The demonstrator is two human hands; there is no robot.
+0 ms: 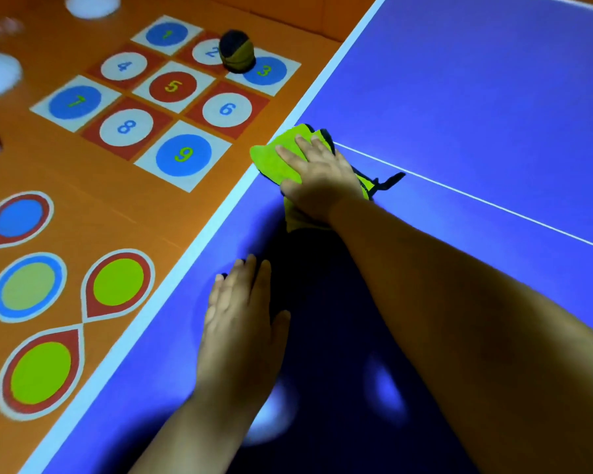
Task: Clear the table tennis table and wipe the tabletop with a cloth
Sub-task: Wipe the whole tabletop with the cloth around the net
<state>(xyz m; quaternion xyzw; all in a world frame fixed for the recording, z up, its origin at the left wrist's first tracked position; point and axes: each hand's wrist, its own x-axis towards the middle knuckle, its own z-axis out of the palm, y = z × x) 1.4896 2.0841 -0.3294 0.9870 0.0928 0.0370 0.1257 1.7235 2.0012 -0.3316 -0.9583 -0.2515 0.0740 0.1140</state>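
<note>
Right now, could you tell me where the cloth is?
In the head view, the cloth lies under the right hand at the left edge of the tabletop.

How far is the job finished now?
Clearing looks done: the visible blue tabletop carries only the green cloth. Wiping is in hand: the right hand presses the cloth at the white edge, the left hand rests flat. How much surface remains unwiped, I cannot tell.

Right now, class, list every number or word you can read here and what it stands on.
"1": tile 1
"2": tile 2, partly under ball
"3": tile 3
"4": tile 4
"5": tile 5
"6": tile 6
"7": tile 7
"8": tile 8
"9": tile 9
Floor tiles; no other text.
</note>
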